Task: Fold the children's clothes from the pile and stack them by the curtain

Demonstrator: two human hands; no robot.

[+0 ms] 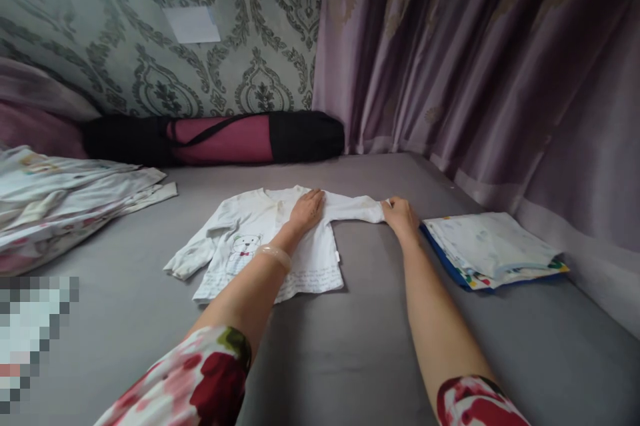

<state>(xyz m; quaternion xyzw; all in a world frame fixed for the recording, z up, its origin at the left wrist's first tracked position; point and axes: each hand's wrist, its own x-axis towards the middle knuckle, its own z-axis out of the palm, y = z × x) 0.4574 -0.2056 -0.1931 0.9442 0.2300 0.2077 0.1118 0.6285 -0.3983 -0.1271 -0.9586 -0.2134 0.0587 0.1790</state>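
Observation:
A small white long-sleeved shirt lies spread on the grey bed sheet, its neck toward the wall. A bear with a red bow tie is printed on its front, and lines of writing run along the hem. My left hand rests flat on the shirt near the shoulder at the right, fingers stretched out. The cuff of the right-hand sleeve is pinched in my right hand, and that sleeve lies straight out to the side. On the left, the other sleeve is bent down and creased.
A folded stack of cloths lies right of my right hand. Heaped clothes are at the left. Along the patterned wall rests a long black and maroon bag. Purple curtains hang at the right. Pixelation covers the lower left corner.

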